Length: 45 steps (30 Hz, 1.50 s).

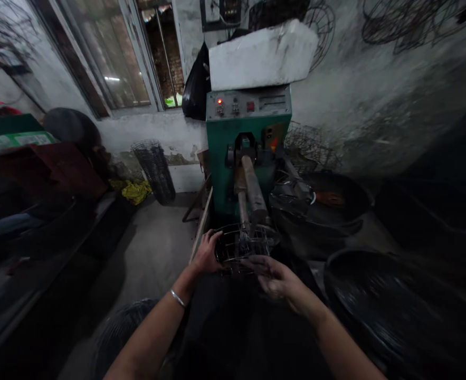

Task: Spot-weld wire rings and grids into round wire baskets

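Observation:
A round wire basket [228, 248] sits at the front of a green spot welder [220, 140], under the ends of its two thick metal arms [252, 184]. My left hand [207, 253] grips the basket's left side, thumb and fingers curled round the wires. At the near right rim is my right hand [274, 279], its fingers pointing left and drawn together with the thumb. Whatever lies between those fingertips is too dark and small to make out. The lower arm's tip reaches down into or just over the basket; which one I cannot tell.
Stacked wire baskets [153, 169] lean by the wall at left. A large black tub [351, 211] stands right of the welder, with a black plastic-covered container [395, 306] nearer me. A white foam block [264, 55] rests on the welder. More wire mesh [127, 327] is low at left.

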Motion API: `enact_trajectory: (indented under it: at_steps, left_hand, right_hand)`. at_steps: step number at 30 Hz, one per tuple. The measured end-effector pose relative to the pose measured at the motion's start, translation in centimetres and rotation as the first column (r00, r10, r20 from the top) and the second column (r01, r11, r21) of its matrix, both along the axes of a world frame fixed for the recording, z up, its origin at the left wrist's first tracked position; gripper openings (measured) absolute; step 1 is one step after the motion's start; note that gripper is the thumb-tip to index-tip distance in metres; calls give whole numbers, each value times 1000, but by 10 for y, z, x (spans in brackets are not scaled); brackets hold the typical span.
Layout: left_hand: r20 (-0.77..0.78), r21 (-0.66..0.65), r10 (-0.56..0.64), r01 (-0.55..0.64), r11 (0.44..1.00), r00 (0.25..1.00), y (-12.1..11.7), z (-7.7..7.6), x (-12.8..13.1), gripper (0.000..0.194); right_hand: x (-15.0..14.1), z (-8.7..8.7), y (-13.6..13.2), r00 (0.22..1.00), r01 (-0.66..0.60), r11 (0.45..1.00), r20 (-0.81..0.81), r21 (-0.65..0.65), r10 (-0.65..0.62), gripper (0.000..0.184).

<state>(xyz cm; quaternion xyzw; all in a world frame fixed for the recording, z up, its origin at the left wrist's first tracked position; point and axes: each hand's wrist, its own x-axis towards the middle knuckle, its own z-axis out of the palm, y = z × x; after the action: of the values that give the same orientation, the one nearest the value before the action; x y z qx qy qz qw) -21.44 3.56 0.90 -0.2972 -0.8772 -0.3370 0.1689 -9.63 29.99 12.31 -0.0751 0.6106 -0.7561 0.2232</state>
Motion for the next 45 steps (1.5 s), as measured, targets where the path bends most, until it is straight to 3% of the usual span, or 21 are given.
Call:
enact_trajectory:
  at_steps: [2,4,5,6,8,9,10,11,16,29,45]
  left_hand:
    - [-41,-61,-56,53,997,998,4,6,6,108]
    - [-50,-106,-80,74,992,996,8,9,11,101]
    - [-44,-121,-85,79,989,995,11,10,13,99]
    - [-40,-133,-94,88,987,995,14,11,15,99]
    - [-42,-150,-126,118,982,991,19,14,17,100]
    - [-46,-151,-141,132,980,989,21,15,17,99]
    - [-50,-144,-149,141,980,988,23,16,17,99]
    - [-51,-136,-157,149,979,986,25,17,17,98]
    - [-50,-106,-157,151,983,986,31,13,14,101]
    - [6,-105,-153,152,983,988,38,12,6,113]
    - [46,-108,-127,131,986,991,50,12,5,113]
  right_hand:
    - [-15,6,-10,997,-46,980,-55,194,58,66]
    - [-27,7,-17,981,-69,877,-128,476,147,59]
    - [-30,6,-20,961,-63,761,-166,646,220,52]
    - [-32,5,-22,934,-32,606,-193,795,302,44]
    - [-33,2,-27,880,77,288,-201,954,431,29]
    - [-33,1,-30,864,125,172,-192,977,465,27]
    - [-32,-1,-33,858,155,99,-184,983,480,28]
    - [-30,-1,-36,856,170,62,-179,983,485,29]
    - [-28,-5,-40,828,200,5,-172,980,534,34]
    - [-44,-7,-16,764,196,58,-189,979,617,31]
    - [-46,-11,-3,758,202,88,-213,975,616,29]
